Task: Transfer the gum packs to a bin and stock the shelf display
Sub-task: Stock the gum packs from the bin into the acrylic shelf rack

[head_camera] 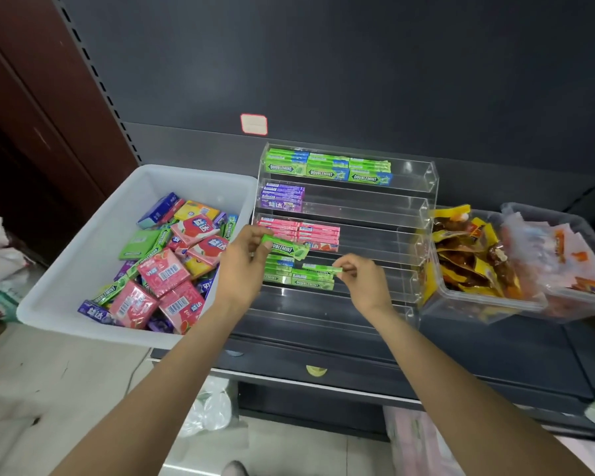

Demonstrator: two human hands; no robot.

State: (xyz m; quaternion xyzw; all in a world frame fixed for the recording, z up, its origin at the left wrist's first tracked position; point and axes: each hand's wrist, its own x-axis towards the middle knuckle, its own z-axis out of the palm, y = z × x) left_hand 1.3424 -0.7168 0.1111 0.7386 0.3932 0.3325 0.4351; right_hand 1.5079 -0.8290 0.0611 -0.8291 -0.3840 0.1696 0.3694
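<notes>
Green Doublemint pack (284, 248) pinched in left hand (243, 266), held in front of the clear acrylic display (423, 207), over its pink row; second green pack (322, 268) gripped at its end by right hand (361, 278), lying on the green stack (298, 280) in the lower tier. Display tiers top down: green, purple, pink, green, all filled from the left side. White bin (83, 269) of mixed gum packs at 9 o'clock of the display; clear tubs of snack packets (478, 259) at 3 o'clock, all on the dark shelf (495, 355).
</notes>
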